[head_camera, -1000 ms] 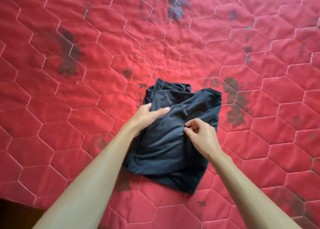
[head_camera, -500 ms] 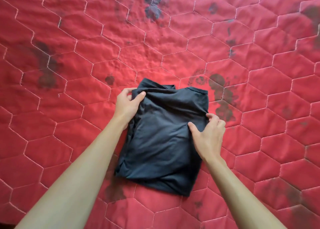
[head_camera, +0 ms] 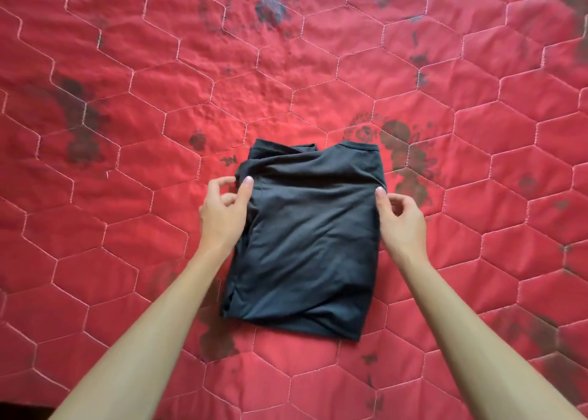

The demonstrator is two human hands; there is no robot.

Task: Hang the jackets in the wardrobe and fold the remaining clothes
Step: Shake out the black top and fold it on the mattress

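Observation:
A dark folded garment (head_camera: 308, 241) lies flat in the middle of the red quilted bedspread (head_camera: 127, 108); its far edge is still rumpled. My left hand (head_camera: 224, 213) is at its upper left edge, with the thumb on the cloth and the fingers curled against the edge, pinching it. On the opposite side, my right hand (head_camera: 402, 219) touches the upper right edge with its thumb tip. Its fingers are loosely curled beside the cloth and hold nothing.
The bedspread has white hexagon stitching and faded dark flower prints (head_camera: 404, 152). It fills nearly the whole view. A dark strip of the bed's near edge (head_camera: 19, 411) shows at the bottom left. No other clothes, hanger or wardrobe are in view.
Both hands moved from the top of the garment out to its side edges. The cloth now lies flatter and squarer. My right hand has let go of the right edge.

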